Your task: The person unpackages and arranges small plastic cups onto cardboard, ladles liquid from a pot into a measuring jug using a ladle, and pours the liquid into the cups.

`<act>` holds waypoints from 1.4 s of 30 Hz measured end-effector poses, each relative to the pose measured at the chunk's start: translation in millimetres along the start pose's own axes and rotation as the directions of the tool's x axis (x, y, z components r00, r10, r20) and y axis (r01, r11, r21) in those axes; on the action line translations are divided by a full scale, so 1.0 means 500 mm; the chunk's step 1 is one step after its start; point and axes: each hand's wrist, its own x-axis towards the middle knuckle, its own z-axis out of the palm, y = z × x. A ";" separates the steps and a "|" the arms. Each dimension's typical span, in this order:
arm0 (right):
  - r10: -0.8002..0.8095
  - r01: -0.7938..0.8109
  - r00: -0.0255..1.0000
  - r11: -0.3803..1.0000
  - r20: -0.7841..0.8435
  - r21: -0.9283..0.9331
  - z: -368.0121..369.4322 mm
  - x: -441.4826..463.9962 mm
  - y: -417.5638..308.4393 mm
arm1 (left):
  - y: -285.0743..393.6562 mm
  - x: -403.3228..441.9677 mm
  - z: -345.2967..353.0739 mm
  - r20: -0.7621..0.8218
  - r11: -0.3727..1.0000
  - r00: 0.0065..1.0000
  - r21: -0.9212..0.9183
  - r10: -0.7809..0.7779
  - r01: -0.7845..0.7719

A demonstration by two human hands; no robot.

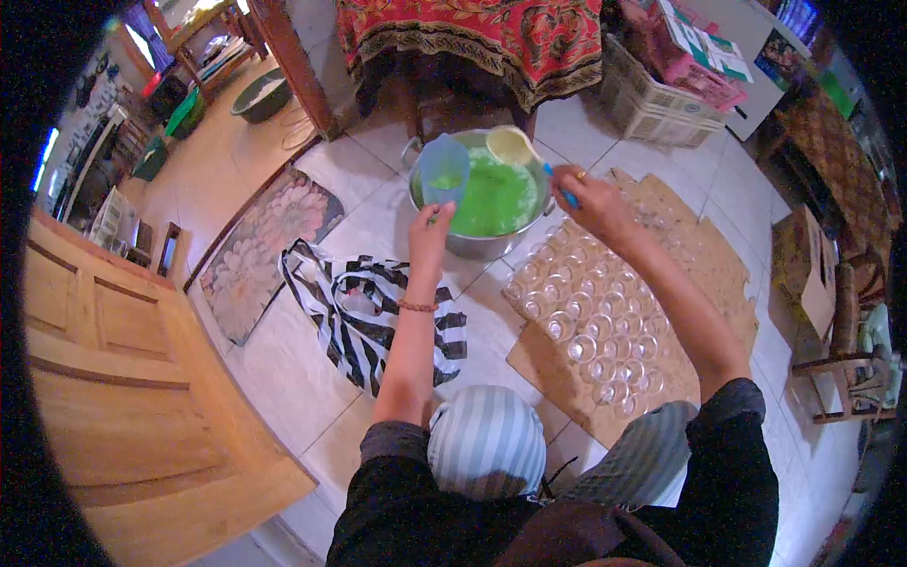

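A large metal pot [477, 248] filled with bright green liquid [491, 198] stands on the tiled floor in front of me. My left hand [433, 222] grips a translucent bluish measuring jug [442, 163] over the pot's left side, and some green shows inside the jug. Over the right rim, my right hand [593, 200] is closed around the blue handle of a ladle [510, 146]. The ladle's cream-coloured bowl is above the liquid near the far rim; what it contains cannot be made out. Many small clear cups [595, 326] stand in rows on brown cardboard [557, 378] to the right.
A black-and-white striped plastic bag [368, 312] lies left of my knees, beside a floral mat [269, 246]. Behind the pot stands a table with a red patterned cloth [472, 42]. A plastic crate [661, 109] is at back right, a cardboard box [803, 269] at right, a wooden door [132, 378] at left.
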 end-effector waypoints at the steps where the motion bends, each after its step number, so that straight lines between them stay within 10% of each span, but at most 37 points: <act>1: -0.033 0.035 0.996 0.999 0.085 -0.020 0.008 -0.017 0.010 | 0.011 -0.007 -0.004 0.001 1.000 1.000 0.016 0.012 -0.012; 9: 0.163 -0.180 0.971 0.980 0.178 0.088 0.046 -0.049 0.037 | 0.002 -0.017 -0.017 -0.015 0.999 1.000 -0.048 -0.025 0.024; 12: 0.507 -0.527 0.848 0.771 0.157 0.357 0.037 -0.025 0.039 | 0.006 -0.022 -0.012 -0.042 0.998 0.999 -0.057 0.021 -0.023; 17: 0.791 -0.602 0.593 0.310 0.152 0.736 0.038 -0.034 0.113 | 0.019 -0.027 -0.020 -0.010 0.999 1.000 -0.049 -0.019 0.018; 35: 0.658 -0.461 0.753 0.521 0.006 0.718 -0.131 0.175 0.061 | -0.022 0.003 0.013 -0.049 0.970 0.983 0.174 0.178 -0.168; 42: 0.384 -0.308 0.917 0.855 -0.110 0.417 -0.103 0.187 -0.063 | 0.020 -0.028 0.031 -0.035 0.946 0.968 0.220 0.250 -0.237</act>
